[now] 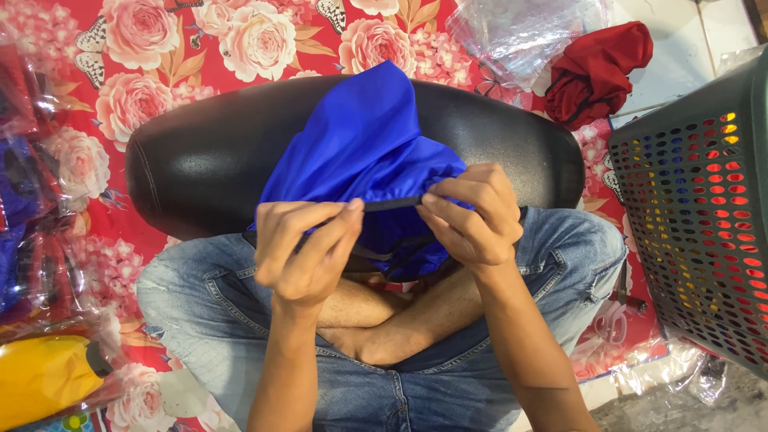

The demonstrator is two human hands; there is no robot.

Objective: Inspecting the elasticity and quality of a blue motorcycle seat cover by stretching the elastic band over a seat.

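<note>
Down on the red floral mat (240, 40), and the landmark is the black padded cushion (200, 160) lying across the knees. Right of the cushion stands a dark perforated basket (696, 216); colours show through its holes, red, yellow and blue, though what they are can't be told. Draped over the cushion's middle is the blue fabric cover (360, 136), thin and glossy; it looks light, soft and a bit slippery, so best gripped at its firmer dark hem band (392, 204). Left of the cushion lie clear bags, one holding a yellow item (44, 376). Beyond the cushion's right end sits a crumpled red cloth (596, 68). Left hand (308, 248) and right hand (472, 216) each pinch that band at the cushion's near edge, fingers curled, stretching it between them
</note>
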